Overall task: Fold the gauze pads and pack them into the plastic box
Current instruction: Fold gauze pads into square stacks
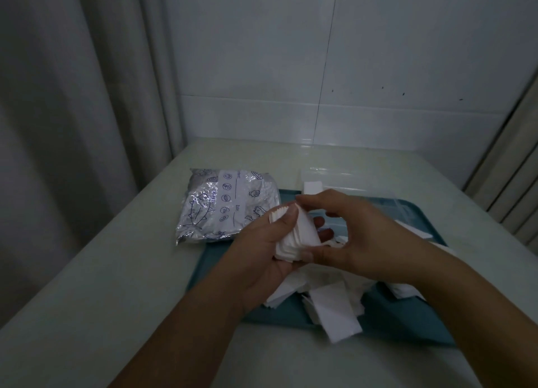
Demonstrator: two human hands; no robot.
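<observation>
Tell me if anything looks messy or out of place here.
Yes. Loose gauze pads lie scattered unevenly on the blue tray, and one pad hangs over its near rim onto the table.

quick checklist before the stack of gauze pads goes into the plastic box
1. Stack of gauze pads held in both hands: ok, the left hand grips it from below and the right hand pinches it.
2. Stack edges squared: not ok, the layers fan out at the top.
3. Clear plastic box within reach beyond the teal tray: ok.
4. Box open and has room: cannot tell, its walls are faint; white pads show at its left end.
5. Loose gauze pads left to fold on the tray: not ok, several remain.
6. Foil pouch clear of the path: ok, it lies left of the box.
</observation>
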